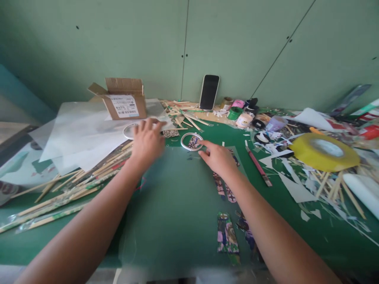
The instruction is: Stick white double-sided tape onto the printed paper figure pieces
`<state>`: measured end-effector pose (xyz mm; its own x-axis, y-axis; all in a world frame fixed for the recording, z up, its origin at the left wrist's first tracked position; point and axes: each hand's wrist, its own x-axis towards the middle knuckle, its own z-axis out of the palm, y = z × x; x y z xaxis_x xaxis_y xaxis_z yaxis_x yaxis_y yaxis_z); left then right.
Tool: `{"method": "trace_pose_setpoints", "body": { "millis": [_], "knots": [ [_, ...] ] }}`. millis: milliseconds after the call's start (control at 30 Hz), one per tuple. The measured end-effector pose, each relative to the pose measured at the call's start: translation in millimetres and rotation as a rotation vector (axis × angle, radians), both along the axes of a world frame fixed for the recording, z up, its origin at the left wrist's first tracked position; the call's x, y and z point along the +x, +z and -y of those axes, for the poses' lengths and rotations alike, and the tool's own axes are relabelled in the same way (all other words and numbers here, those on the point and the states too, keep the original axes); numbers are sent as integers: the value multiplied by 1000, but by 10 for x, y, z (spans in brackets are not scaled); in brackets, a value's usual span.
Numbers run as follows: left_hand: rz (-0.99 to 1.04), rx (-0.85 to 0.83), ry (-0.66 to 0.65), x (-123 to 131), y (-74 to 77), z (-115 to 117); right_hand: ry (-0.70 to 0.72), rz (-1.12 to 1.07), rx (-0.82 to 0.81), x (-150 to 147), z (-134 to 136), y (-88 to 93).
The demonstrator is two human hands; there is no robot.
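Observation:
My right hand (219, 159) has thumb and forefinger at the right edge of a white ring (192, 149), pinching it just above the table. A patterned cutout (194, 141) shows through the ring. My left hand (148, 142), a little blurred, hovers with its fingers apart and nothing seen in them. Partly behind it, a second white ring (124, 132) lies on translucent sheets (79, 130). Between my forearms spreads a clear sheet (174, 197). Colourful patterned cutouts (227, 233) lie along its right side, some of them hidden by my right forearm.
At the back stand an open cardboard box (128, 106), a phone (209, 92) leaning on the wall, and several paint jars (235, 113). Wrapped sticks (68, 201) lie left. A craft knife (258, 165), paper scraps (296, 185) and a yellow tape roll (302, 152) lie right.

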<state>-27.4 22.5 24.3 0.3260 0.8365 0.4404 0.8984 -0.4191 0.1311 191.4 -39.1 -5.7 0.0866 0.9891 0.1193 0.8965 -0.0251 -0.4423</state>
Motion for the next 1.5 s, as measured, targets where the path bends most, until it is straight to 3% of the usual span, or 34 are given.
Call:
{"method": "trace_pose_setpoints", "body": {
  "millis": [167, 267, 367, 433, 633, 767, 900, 1100, 1233, 1367, 1500],
  "knots": [
    [22, -170, -500, 284, -104, 129, 104, -30, 78, 11, -49, -55],
    [9, -213, -654, 310, -157, 136, 93, -231, 171, 37, -82, -87],
    [-42, -166, -600, 310, -197, 139, 9, -375, 290, 69, -113, -91],
    [-120, -189, -547, 317, -212, 143, -60, -335, 325, 94, -123, -82],
    [-178, -187, -449, 317, -234, 123, -212, -27, 143, 118, -80, -48],
    [-140, -197, -422, 319, -249, 128, -51, 40, 151, 15, -27, -11],
    [-130, -207, -360, 285, -220, 125, 86, 138, 33, -82, -4, 22],
    [-240, -285, -280, 126, -104, 51, 64, 53, -15, -41, -14, 13],
    [-217, -356, -282, 118, -69, -23, 25, -135, 28, 31, -17, 11],
    [-173, -399, -275, 157, -100, -89, 24, -314, 125, 122, -39, 153],
    [-131, -360, -298, 170, -134, -84, 31, -217, 266, 125, -190, 351]
  ]
}}
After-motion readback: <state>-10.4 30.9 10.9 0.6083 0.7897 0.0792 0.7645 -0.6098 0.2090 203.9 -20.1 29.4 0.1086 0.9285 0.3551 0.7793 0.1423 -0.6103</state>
